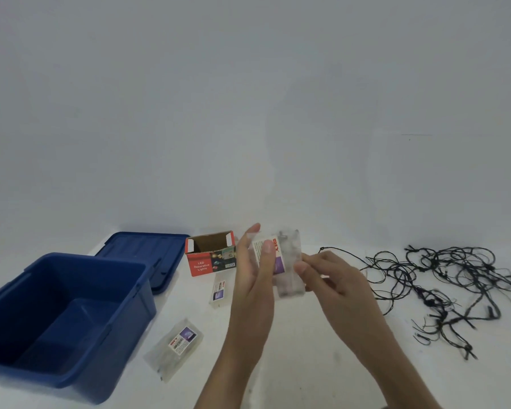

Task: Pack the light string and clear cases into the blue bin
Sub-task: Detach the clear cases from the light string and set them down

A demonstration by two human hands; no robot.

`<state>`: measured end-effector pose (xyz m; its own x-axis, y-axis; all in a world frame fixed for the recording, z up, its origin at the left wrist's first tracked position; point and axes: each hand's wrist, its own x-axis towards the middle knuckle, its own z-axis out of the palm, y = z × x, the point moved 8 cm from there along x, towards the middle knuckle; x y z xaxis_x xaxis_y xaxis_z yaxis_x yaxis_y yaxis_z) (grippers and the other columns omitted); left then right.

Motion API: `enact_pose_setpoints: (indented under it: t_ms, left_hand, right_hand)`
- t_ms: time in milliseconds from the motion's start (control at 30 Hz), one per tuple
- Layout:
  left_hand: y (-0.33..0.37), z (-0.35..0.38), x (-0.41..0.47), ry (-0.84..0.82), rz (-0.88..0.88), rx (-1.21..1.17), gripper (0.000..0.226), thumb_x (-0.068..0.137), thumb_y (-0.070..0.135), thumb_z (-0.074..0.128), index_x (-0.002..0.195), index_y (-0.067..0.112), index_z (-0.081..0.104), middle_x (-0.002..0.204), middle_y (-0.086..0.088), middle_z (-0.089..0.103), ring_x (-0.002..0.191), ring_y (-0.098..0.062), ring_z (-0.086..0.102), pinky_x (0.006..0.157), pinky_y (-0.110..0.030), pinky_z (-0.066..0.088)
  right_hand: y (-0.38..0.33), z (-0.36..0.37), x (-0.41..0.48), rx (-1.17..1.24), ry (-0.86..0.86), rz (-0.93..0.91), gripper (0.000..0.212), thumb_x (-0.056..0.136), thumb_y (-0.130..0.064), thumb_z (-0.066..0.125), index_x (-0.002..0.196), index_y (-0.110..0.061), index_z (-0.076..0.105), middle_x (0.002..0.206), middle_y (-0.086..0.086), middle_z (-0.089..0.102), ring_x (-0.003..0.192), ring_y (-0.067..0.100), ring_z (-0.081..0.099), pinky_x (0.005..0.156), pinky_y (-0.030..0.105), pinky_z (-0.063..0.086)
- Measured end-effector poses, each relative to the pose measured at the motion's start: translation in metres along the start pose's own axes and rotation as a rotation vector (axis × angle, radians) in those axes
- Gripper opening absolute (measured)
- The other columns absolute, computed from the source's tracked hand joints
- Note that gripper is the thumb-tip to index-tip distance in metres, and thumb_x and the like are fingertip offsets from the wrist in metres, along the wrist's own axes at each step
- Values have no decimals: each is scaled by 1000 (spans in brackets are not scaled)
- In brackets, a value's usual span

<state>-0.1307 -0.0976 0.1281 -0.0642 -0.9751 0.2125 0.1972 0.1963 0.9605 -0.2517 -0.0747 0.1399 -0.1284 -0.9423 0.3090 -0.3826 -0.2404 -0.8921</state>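
While both hands hold one clear case point(289, 261) upright, off table point(307, 364): my left hand point(250, 278) grips its left edge, thumb on label; my right hand point(334, 278) pinches its right edge. Blue bin point(101, 376) open, far out at 9 o'clock from hands; lid point(148, 255) at bin's 1 o'clock. Second clear case point(220, 292) near left hand at 9 o'clock, third clear case point(176, 346) at 8 o'clock. Light string point(443, 281) tangled at 3 o'clock. Cardboard box point(210, 258) at 10 o'clock.

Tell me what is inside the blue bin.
The blue bin shows only its bare blue floor and walls, nothing packed yet. Its near wall covers the floor's closest edge.
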Motion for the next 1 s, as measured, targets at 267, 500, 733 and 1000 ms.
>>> enact_pose_setpoints:
  t_ms: [267,500,733,1000]
  left_hand:
    - [5,13,-2,-17,-16,-35,42,86,44,42,127,39,43,123,3,61,100,-8,66,81,-22,54]
    - [-3,13,-6,-6,-110,-109,43,83,49,48,124,39,49,118,-4,64,101,-16,66,94,-43,50]
    - [1,20,-9,-33,-66,-38,37,86,45,56,120,30,51,87,-1,68,84,-18,68,80,-41,54]
    - [-7,15,-5,39,-139,-162,43,83,44,48,119,22,56,84,-3,71,68,-19,68,70,-35,56]
  right_hand:
    - [1,-15,-13,290,241,10,9,82,-16,67,87,-23,70,77,-6,70,73,5,65,68,10,46]
    - [-2,-10,-18,427,142,75,21,74,-41,71,75,-21,76,82,-6,54,70,0,50,62,7,36]
    - [11,-5,-22,452,61,170,20,77,-32,60,76,-22,77,70,-16,50,63,-6,48,66,14,35]
    - [1,-21,-24,194,145,-20,23,79,-36,57,98,-45,66,75,-14,52,63,2,49,59,10,37]
